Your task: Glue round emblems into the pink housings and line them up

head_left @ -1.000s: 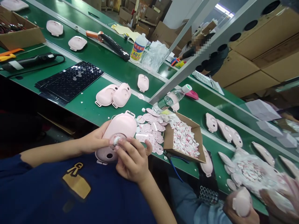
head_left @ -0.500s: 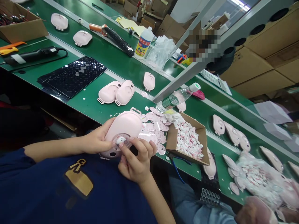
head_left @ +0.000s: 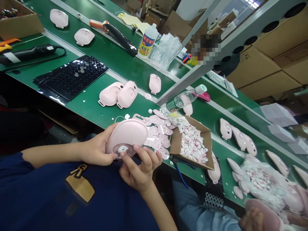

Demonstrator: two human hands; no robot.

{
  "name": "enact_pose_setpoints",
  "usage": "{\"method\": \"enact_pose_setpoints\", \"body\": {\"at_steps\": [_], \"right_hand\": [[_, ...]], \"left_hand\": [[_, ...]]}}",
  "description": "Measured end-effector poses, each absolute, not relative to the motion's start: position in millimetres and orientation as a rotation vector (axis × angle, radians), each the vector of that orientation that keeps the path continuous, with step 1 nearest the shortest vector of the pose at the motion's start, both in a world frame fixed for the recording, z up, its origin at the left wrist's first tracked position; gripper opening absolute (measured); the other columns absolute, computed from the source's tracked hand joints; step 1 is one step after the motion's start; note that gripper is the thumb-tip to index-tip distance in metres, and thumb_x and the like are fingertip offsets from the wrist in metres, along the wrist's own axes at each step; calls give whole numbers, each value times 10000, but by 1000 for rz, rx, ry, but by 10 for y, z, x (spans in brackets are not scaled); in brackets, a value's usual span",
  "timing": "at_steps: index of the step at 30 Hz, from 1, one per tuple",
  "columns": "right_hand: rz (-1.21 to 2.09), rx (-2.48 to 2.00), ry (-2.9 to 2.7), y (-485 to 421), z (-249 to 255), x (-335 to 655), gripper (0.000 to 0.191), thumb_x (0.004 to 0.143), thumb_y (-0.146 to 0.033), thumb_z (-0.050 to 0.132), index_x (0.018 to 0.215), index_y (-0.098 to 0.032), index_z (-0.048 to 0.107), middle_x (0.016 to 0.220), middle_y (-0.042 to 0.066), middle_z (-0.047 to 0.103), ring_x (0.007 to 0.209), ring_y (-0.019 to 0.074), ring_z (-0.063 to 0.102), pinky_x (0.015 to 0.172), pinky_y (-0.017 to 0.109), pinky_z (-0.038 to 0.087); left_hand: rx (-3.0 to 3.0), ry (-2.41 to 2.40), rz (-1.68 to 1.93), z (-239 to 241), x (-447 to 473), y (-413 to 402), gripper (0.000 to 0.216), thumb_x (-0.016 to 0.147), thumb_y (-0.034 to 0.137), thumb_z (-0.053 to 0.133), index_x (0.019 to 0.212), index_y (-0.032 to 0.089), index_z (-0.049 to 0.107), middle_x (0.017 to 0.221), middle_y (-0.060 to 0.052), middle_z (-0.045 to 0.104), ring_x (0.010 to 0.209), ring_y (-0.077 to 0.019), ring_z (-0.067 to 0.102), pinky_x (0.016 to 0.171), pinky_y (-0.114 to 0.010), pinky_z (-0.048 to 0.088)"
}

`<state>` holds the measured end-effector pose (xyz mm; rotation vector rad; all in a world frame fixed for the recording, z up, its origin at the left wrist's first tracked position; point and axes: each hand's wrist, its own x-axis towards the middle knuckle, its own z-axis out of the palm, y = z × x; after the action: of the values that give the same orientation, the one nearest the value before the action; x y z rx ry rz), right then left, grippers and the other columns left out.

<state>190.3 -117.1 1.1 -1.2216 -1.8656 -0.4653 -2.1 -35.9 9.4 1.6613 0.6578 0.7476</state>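
Head view: we see that the pink shell (head_left: 128,133), before a blue shirt (head_left: 103,199), has tipped flatter than half a second earlier. The left hand (head_left: 101,147) grips its side; the right hand (head_left: 141,163), fingers parted, touches the white piece (head_left: 123,149) in the recess (head_left: 129,151), whose placement, we judge, is still being adjusted.

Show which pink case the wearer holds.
The pink case before the navy shirt: only it sits in the left hand, the right hand touching it.
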Motion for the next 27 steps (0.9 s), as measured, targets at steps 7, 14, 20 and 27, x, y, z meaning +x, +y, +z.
{"method": "enact_pose_setpoints", "body": {"at_steps": [7,14,20,27], "right_hand": [[-278,-1256,-1803,-1166,-13,1930,464,832,-210,592,1285,-300,630,1312,64,494,1194,238,474,1190,464,258],[964,-1205,-1282,-1126,-116,1861,947,923,-425,615,1611,-323,-29,1624,132,287,1461,270,397,1190,553,359],[1205,-1090,-995,-1056,-86,1751,808,886,-486,675,1562,-267,289,1529,107,479,1384,252,509,1180,456,417],[1214,-1098,-975,-1067,-106,1766,779,893,-467,672,1552,-270,305,1534,99,475,1383,247,510,1181,445,420]], "left_hand": [[1380,778,691,115,13,-348,1058,786,349,755,1614,158,123,1498,-215,478,1374,-390,494,1145,-518,402],[1280,757,709,117,83,-341,1174,744,421,811,1632,195,76,1496,-214,495,1383,-415,483,1125,-523,432],[1318,768,747,25,86,-351,1145,746,409,792,1624,180,94,1477,-210,506,1373,-403,490,1138,-535,409],[1282,761,745,48,114,-336,1140,737,438,795,1619,183,120,1442,-201,537,1334,-400,528,1089,-499,473]]}}
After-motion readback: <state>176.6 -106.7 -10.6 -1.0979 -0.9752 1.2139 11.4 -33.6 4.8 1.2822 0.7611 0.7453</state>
